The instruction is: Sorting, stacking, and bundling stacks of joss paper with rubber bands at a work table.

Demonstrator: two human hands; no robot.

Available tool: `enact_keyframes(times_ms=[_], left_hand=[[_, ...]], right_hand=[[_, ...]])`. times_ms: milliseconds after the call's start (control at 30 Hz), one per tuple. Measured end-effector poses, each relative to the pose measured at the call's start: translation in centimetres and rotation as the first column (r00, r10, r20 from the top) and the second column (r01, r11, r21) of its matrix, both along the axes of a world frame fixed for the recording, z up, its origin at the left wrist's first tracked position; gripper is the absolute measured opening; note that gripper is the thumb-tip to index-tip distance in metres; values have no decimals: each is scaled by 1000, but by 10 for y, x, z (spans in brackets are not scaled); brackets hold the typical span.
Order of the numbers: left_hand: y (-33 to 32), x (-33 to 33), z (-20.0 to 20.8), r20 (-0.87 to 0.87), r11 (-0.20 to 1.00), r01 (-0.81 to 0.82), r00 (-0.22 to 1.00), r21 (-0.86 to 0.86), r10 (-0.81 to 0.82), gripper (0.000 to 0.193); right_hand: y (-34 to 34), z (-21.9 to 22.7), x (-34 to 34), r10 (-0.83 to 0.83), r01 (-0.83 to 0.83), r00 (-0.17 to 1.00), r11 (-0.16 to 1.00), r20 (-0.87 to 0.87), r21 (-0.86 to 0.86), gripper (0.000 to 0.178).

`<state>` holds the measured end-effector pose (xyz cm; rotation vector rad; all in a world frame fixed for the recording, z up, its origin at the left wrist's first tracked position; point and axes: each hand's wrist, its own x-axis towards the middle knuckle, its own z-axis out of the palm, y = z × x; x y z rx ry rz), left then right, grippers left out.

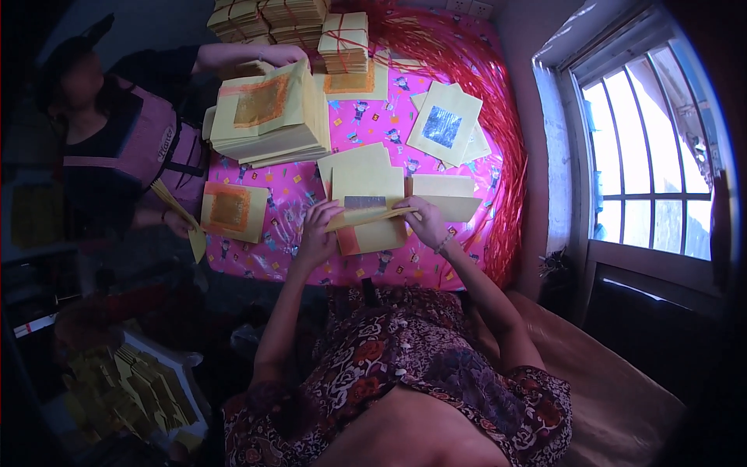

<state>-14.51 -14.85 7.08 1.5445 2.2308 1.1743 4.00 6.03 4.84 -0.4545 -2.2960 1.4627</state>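
Note:
Both my hands grip a thin sheaf of yellow paper (372, 219), held edge-on over the table. My left hand (317, 227) is closed on its left end, my right hand (428, 223) on its right end. Beyond and beneath it lie pale yellow sheets (359, 173), one bearing a silvery square. Under the sheaf, on the near side, another yellow sheet (372, 238) shows an orange patch. To the right of my right hand rest folded yellow papers (445, 187). How many sheets I hold cannot be made out.
A pink patterned tablecloth (289, 253) covers the table. A tall stack of yellow paper (268, 117) stands at left, where a co-worker holds papers (175, 201). Tied bundles (343, 39) stand behind. Red strands (510, 179) line the right edge; a barred window (650, 156) is beyond.

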Motion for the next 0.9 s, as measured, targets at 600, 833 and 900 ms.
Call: enact_keyframes(times_ms=[600, 833, 900], left_hand=[[24, 21, -29, 398, 891, -386, 798, -240, 453, 21], [28, 23, -17, 259, 907, -399, 869, -138, 421, 15], [27, 21, -19, 256, 910, -392, 873, -138, 415, 16]], right_hand=[[-29, 3, -15, -389, 358, 900, 917, 197, 176, 26], [-30, 2, -11, -365, 302, 886, 922, 285, 242, 29], [-29, 5, -13, -350, 298, 884, 933, 310, 202, 30]])
